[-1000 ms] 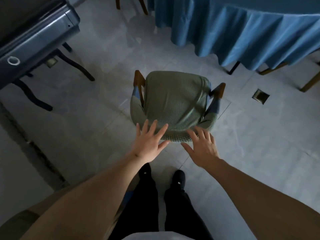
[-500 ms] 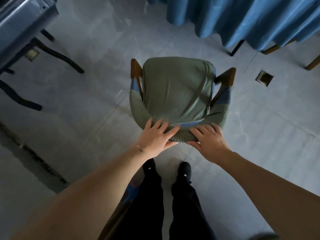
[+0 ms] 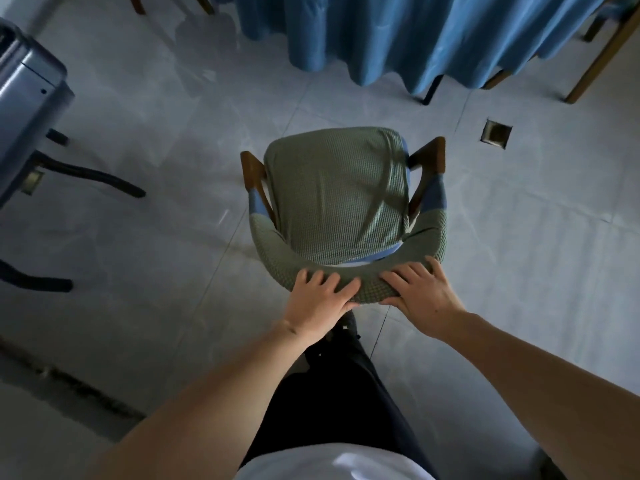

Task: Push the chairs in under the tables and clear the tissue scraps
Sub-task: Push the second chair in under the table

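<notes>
Chair (image 3: 341,202) backrest | left hand (image 3: 318,304), right hand (image 3: 420,294) gripping

We see our bare forearms (image 3: 221,393) uncovered to the frame's edge, no sleeves or jewellery showing. Below our hands (image 3: 320,308) run dark, near-black trousers (image 3: 339,403), ending in a dark shoe (image 3: 348,322). A white shirt hem (image 3: 332,462) sits nearest us.

Floor (image 3: 145,140): pale grey glossy tiles, thin grout lines, dim light with soft reflections. Square floor socket (image 3: 497,133) recessed, ahead-right of the hands. Dark curved metal legs (image 3: 93,176) and a grey-blue cabinet (image 3: 24,98) far left. Dark strip (image 3: 69,386) runs across the floor, near-left of the hands.
</notes>
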